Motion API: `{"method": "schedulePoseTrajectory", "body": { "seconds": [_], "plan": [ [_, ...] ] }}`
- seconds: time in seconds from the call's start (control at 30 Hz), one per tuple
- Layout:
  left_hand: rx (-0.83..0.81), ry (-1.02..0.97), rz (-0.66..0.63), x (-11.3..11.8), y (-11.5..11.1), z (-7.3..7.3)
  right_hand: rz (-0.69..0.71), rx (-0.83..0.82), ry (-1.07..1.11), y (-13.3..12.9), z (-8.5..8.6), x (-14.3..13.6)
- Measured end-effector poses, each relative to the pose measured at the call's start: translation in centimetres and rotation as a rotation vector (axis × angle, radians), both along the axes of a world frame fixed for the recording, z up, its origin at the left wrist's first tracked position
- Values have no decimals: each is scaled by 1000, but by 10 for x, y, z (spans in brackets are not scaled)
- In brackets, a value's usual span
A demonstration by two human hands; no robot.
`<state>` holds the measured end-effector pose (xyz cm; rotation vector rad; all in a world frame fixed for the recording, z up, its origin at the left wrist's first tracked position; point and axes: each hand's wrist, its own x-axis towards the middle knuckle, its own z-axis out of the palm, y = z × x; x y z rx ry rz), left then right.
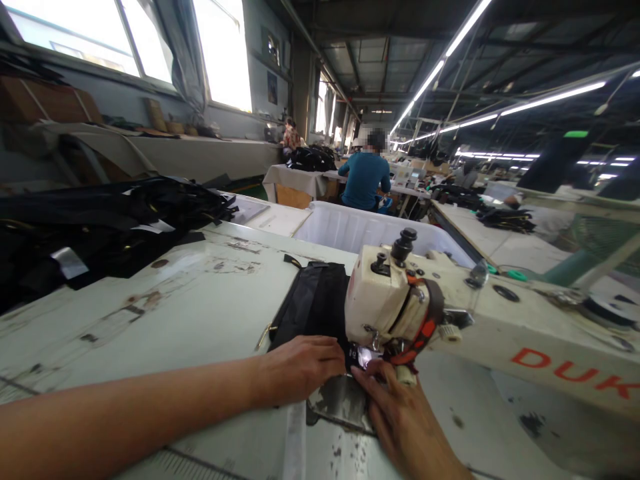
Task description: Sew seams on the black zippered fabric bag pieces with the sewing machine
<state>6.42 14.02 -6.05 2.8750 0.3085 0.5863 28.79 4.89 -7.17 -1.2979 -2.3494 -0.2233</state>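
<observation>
A black fabric piece (pixel 313 300) with a gold zipper pull at its left edge lies under the head of a white sewing machine (pixel 380 300). My left hand (pixel 303 367) presses on the near end of this fabric, its fingers bent and close together. Beside the lit needle area, my right hand (pixel 397 407) has its fingertips closed at the fabric's near edge. A small label with white marks (pixel 353 353) shows between the two hands. The metal throat plate (pixel 343 403) sits just below the fingertips. The needle itself cannot be made out.
A heap of black fabric pieces (pixel 115 230) covers the table's left side. Behind the machine stands a white plastic bin (pixel 385 227). The machine arm (pixel 500 327) stretches to the right. A person in a blue top (pixel 365 179) sits at another table ahead.
</observation>
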Motion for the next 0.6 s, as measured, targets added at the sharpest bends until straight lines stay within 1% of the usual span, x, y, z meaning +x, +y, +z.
{"method": "schedulePoseTrajectory", "body": {
  "seconds": [0.2, 0.3, 0.4, 0.5, 0.6],
  "plan": [
    [4, -6, -10, 1, 11, 3, -73, -72, -11, 0, -10, -3],
    [23, -4, 1, 3, 16, 0, -46, -104, -82, 1, -14, 2],
    [33, 5, 17, 3, 16, -1, -14, -100, -133, 4, -17, 8],
    [40, 26, 38, -2, 18, 7, 10, -68, -151, 7, -21, 17],
    [54, 55, 117, -16, 32, 19, 78, 3, -182, 10, -30, 29]
  ]
}}
